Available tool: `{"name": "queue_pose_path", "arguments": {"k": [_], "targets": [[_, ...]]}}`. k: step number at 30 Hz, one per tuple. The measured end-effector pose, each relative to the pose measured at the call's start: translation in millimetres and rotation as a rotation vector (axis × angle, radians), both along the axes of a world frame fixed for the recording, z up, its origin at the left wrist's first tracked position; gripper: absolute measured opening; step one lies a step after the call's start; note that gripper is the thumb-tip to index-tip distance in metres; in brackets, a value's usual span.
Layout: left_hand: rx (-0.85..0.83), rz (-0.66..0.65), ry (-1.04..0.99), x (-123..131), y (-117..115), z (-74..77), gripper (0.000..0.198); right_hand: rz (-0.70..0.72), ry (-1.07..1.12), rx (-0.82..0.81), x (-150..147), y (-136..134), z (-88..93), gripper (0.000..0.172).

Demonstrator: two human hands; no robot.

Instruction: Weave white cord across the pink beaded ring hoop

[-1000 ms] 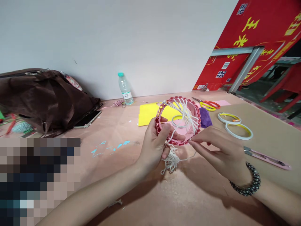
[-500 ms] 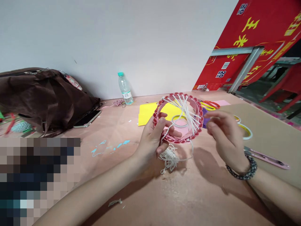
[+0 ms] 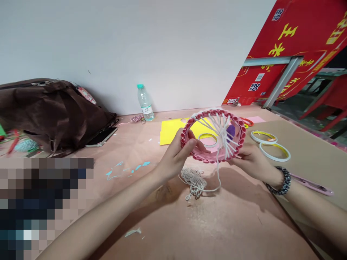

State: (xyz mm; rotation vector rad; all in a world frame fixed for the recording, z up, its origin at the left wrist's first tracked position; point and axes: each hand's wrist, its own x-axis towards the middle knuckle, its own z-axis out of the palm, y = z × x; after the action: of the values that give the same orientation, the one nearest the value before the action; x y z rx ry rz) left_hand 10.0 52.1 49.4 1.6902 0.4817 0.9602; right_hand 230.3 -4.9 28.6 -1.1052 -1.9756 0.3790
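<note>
A pink ring [image 3: 202, 158] with red scalloped loops round its rim is held above the table between both hands. White string [image 3: 221, 131] is laced across its right half. My left hand [image 3: 177, 155] is closed on the ring's left edge. My right hand [image 3: 251, 159] grips the ring's right edge from below, fingers curled. A strand hangs from the ring down to a loose bundle of white string [image 3: 193, 180] lying on the table under the ring.
Yellow paper [image 3: 173, 130], a tape roll [image 3: 207, 139] and purple scrap lie behind the ring. Two tape rings [image 3: 273, 151], scissors and a pink cutter [image 3: 314, 184] are at right. A bottle [image 3: 145, 103], a phone [image 3: 101, 136] and a brown bag [image 3: 48, 112] stand at left.
My right hand let go of the string end, swung right and took hold of the ring's right edge. The ring tilted flatter and rose slightly; the string bundle now lies free on the table.
</note>
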Motion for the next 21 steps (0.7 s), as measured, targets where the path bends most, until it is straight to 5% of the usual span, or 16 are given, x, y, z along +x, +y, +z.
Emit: {"name": "queue_pose_path", "arguments": {"k": [7, 11, 17, 21], "targets": [[-0.118, -0.032, -0.102, 2.4, 2.8, -9.4, 0.03, -0.008, -0.132, 0.138, -2.7, -4.4, 1.8, 0.026], [-0.3, -0.098, -0.245, 3.4, 8.1, -9.2, 0.037, 0.041, -0.185, 0.045, -2.3, -1.5, -0.6, 0.021], [-0.403, 0.09, -0.383, -0.5, 20.7, -0.9, 0.035, -0.24, -0.356, -0.101, 19.8, 0.3, 7.6, 0.022], [-0.461, 0.223, -0.534, -7.8, 32.4, 12.0, 0.028, -0.349, -0.357, -0.219, 50.7, -16.6, -5.5, 0.012]]}}
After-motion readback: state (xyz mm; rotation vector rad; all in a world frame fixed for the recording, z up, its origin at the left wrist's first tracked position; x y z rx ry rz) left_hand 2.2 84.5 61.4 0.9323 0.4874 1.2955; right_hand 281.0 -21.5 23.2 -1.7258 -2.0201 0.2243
